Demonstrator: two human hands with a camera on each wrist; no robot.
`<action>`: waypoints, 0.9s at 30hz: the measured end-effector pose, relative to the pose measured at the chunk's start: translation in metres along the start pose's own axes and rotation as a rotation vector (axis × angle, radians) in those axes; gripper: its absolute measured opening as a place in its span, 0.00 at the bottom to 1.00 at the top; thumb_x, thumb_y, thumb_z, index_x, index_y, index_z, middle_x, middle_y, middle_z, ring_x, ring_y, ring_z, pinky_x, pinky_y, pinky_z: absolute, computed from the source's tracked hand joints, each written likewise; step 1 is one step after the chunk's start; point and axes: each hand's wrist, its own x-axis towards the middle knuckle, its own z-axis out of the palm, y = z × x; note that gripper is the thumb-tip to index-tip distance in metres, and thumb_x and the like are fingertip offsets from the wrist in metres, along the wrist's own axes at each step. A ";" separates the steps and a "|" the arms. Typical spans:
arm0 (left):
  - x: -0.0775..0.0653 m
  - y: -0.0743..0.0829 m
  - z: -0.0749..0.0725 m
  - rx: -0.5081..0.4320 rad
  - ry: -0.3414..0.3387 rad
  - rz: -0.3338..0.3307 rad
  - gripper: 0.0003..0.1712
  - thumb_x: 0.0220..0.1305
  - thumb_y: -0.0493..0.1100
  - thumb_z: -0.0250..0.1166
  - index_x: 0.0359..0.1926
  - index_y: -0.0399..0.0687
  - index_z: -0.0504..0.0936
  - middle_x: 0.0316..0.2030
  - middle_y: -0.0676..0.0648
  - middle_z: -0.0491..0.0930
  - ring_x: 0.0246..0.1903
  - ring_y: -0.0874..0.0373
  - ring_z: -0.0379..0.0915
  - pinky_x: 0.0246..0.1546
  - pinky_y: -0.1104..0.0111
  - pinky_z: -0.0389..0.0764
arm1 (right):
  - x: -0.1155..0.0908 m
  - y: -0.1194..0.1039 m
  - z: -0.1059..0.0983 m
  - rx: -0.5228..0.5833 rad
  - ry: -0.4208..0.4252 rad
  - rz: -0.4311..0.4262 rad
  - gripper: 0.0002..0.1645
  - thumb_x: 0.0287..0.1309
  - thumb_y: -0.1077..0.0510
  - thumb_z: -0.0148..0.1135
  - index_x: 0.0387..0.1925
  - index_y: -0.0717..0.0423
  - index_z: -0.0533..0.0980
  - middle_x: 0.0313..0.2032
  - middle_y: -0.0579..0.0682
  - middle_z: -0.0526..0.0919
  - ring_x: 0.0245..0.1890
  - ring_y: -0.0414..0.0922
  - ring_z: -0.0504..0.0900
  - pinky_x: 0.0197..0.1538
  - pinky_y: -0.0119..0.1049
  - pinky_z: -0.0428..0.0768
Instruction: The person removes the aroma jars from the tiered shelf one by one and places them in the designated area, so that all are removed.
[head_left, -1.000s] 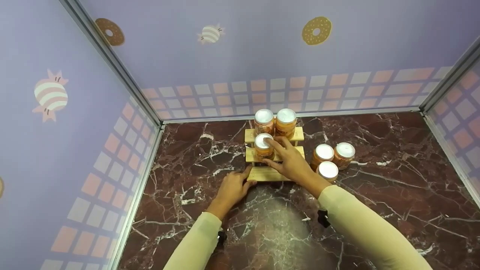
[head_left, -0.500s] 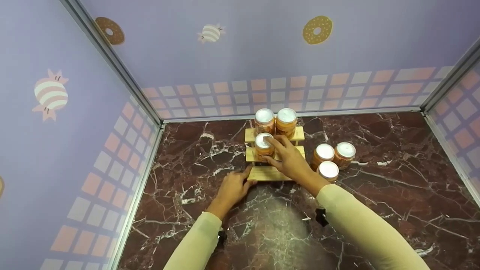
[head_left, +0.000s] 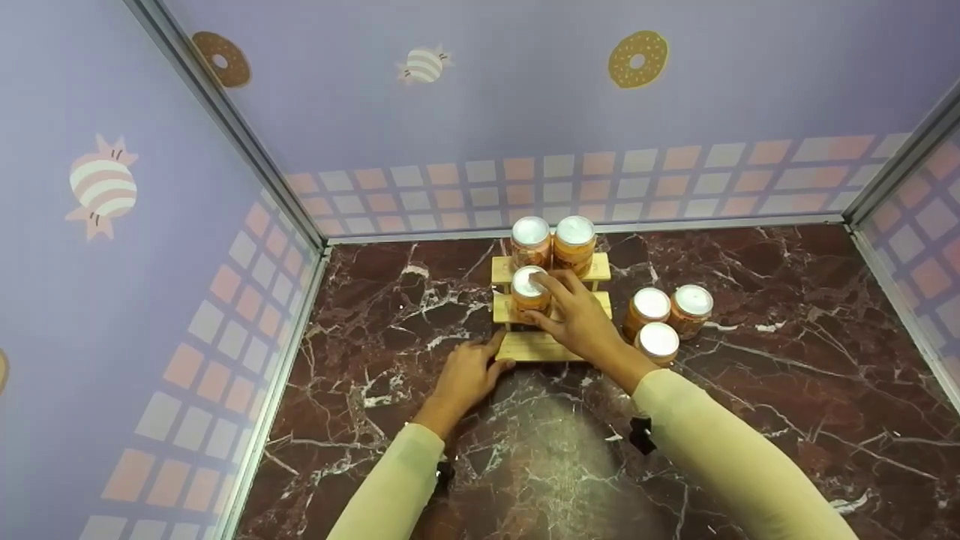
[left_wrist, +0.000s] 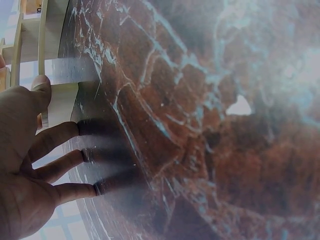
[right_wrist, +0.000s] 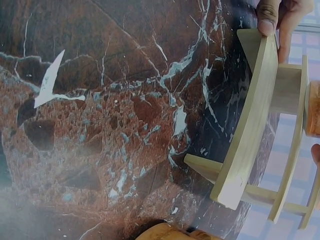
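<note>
A three-step wooden rack (head_left: 540, 347) stands on the dark red marbled surface. Its lowest step's left end is between the thumb and index finger of my left hand (head_left: 466, 371); in the left wrist view, the other fingers (left_wrist: 62, 165) of this hand spread towards the marble. My right hand (head_left: 581, 319) holds an orange jar (head_left: 530, 291) with a white lid, upright at the left of the middle step. One finger lies on the lid and the thumb is low on its side. Two similar jars, the left (head_left: 531, 244) and right (head_left: 575, 246), stand on the top step.
Right of the rack, three more white-lidded jars stand in a cluster: one at the back left (head_left: 649, 309), one at the back right (head_left: 691, 307), one in front (head_left: 658, 341). Purple printed panels (head_left: 517, 90) enclose the back and sides.
</note>
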 end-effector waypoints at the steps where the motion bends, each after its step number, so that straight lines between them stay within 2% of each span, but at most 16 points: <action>1: 0.000 0.000 0.000 0.000 0.003 0.001 0.35 0.79 0.60 0.67 0.78 0.50 0.78 0.55 0.37 0.92 0.58 0.33 0.88 0.62 0.39 0.87 | 0.000 0.000 0.000 -0.001 0.004 -0.001 0.37 0.68 0.53 0.80 0.72 0.57 0.75 0.61 0.65 0.80 0.45 0.59 0.88 0.51 0.57 0.91; 7: 0.001 0.000 0.000 -0.029 0.001 -0.013 0.35 0.80 0.59 0.67 0.78 0.49 0.77 0.56 0.36 0.91 0.60 0.32 0.87 0.64 0.37 0.85 | -0.004 0.002 -0.001 0.001 0.019 -0.010 0.37 0.66 0.54 0.81 0.72 0.56 0.76 0.61 0.64 0.80 0.49 0.60 0.88 0.55 0.56 0.92; 10: 0.000 0.000 0.001 -0.049 0.009 -0.004 0.35 0.79 0.57 0.67 0.78 0.47 0.78 0.56 0.34 0.91 0.60 0.31 0.86 0.63 0.35 0.85 | -0.006 0.003 -0.003 0.002 0.024 -0.016 0.37 0.66 0.55 0.81 0.71 0.55 0.76 0.61 0.64 0.80 0.47 0.59 0.88 0.53 0.54 0.92; 11: 0.000 -0.008 0.010 -0.047 0.027 0.012 0.36 0.80 0.60 0.66 0.79 0.49 0.76 0.56 0.35 0.91 0.61 0.33 0.86 0.64 0.37 0.85 | -0.006 0.003 -0.004 0.002 0.026 -0.019 0.37 0.66 0.55 0.81 0.71 0.55 0.76 0.61 0.64 0.80 0.47 0.59 0.88 0.52 0.53 0.92; 15: -0.001 -0.008 0.011 -0.068 0.030 0.013 0.36 0.80 0.59 0.66 0.79 0.48 0.76 0.56 0.33 0.91 0.60 0.32 0.86 0.63 0.34 0.84 | -0.008 0.001 -0.008 -0.005 0.038 -0.031 0.37 0.65 0.55 0.82 0.71 0.54 0.76 0.61 0.64 0.81 0.45 0.58 0.88 0.50 0.53 0.93; 17: 0.000 -0.008 0.011 -0.062 0.020 0.001 0.36 0.81 0.60 0.65 0.80 0.49 0.76 0.58 0.34 0.91 0.61 0.32 0.86 0.64 0.36 0.84 | -0.009 0.000 -0.011 -0.008 0.041 -0.033 0.37 0.65 0.55 0.82 0.72 0.54 0.76 0.61 0.64 0.81 0.45 0.58 0.89 0.49 0.53 0.93; 18: 0.000 0.000 0.002 -0.063 0.003 -0.016 0.35 0.80 0.56 0.67 0.79 0.47 0.77 0.57 0.32 0.90 0.61 0.30 0.85 0.64 0.34 0.84 | -0.010 0.000 -0.012 -0.009 0.040 -0.033 0.38 0.65 0.55 0.82 0.72 0.54 0.76 0.61 0.63 0.81 0.45 0.58 0.89 0.48 0.53 0.93; 21: 0.001 0.000 0.003 -0.046 0.001 -0.022 0.35 0.79 0.57 0.67 0.79 0.48 0.77 0.57 0.33 0.90 0.61 0.32 0.86 0.65 0.37 0.84 | -0.013 0.000 -0.017 -0.010 0.038 -0.030 0.38 0.65 0.55 0.82 0.72 0.53 0.76 0.61 0.63 0.80 0.44 0.58 0.89 0.46 0.52 0.93; 25: 0.001 -0.003 0.004 -0.055 0.026 0.002 0.35 0.78 0.58 0.68 0.77 0.48 0.78 0.54 0.32 0.92 0.60 0.31 0.87 0.63 0.36 0.85 | -0.016 0.001 -0.024 -0.006 0.034 -0.018 0.38 0.64 0.56 0.83 0.72 0.53 0.77 0.61 0.64 0.80 0.45 0.58 0.89 0.46 0.51 0.93; 27: 0.001 -0.009 0.012 -0.061 0.054 0.027 0.35 0.79 0.60 0.67 0.77 0.49 0.79 0.51 0.32 0.92 0.58 0.31 0.87 0.59 0.34 0.86 | -0.018 0.001 -0.027 -0.007 0.034 -0.017 0.38 0.64 0.56 0.83 0.72 0.52 0.77 0.61 0.63 0.80 0.45 0.58 0.89 0.46 0.50 0.93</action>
